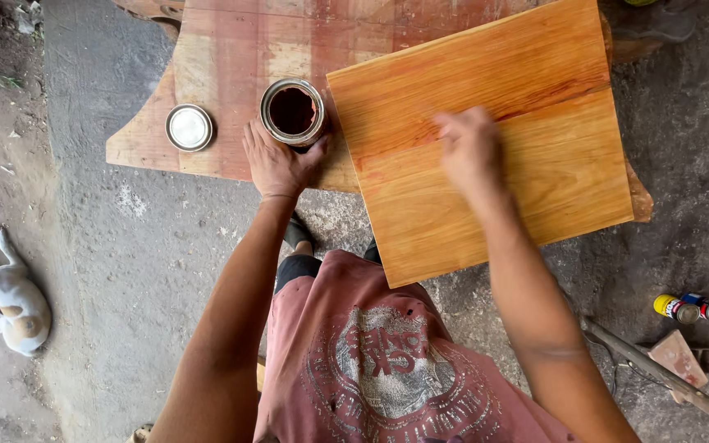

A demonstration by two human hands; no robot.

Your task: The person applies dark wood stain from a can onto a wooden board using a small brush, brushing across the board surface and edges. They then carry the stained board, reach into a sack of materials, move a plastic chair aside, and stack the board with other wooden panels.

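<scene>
**Orange board, open tin, two hands on the wood**

Honey-orange wood fills the upper right of the view: a rectangular, glossy orange plank panel lies tilted across a larger, reddish raw-wood slab that serves as the worktop. The panel's near corner juts out past the worktop's edge, over the grey concrete floor.

The right hand rests on the panel near its middle, fingers pointing toward the far side. It is blurred, so I cannot tell whether the fingers are curled around anything or simply pressed flat on the wood.

The left hand lies at the worktop's near edge with fingers spread open, thumb and forefinger cupping the near side of a round, open metal tin of dark brown liquid. The tin stands upright, just beside the panel's left edge. Its round silver metal lid lies flat on the worktop to the left of the tin, apart from both hand and tin.

On the floor at far left a small pale puppy lies on its side. At lower right a yellow-and-blue spray can lies beside a long wooden handle and a flat reddish offcut.
</scene>
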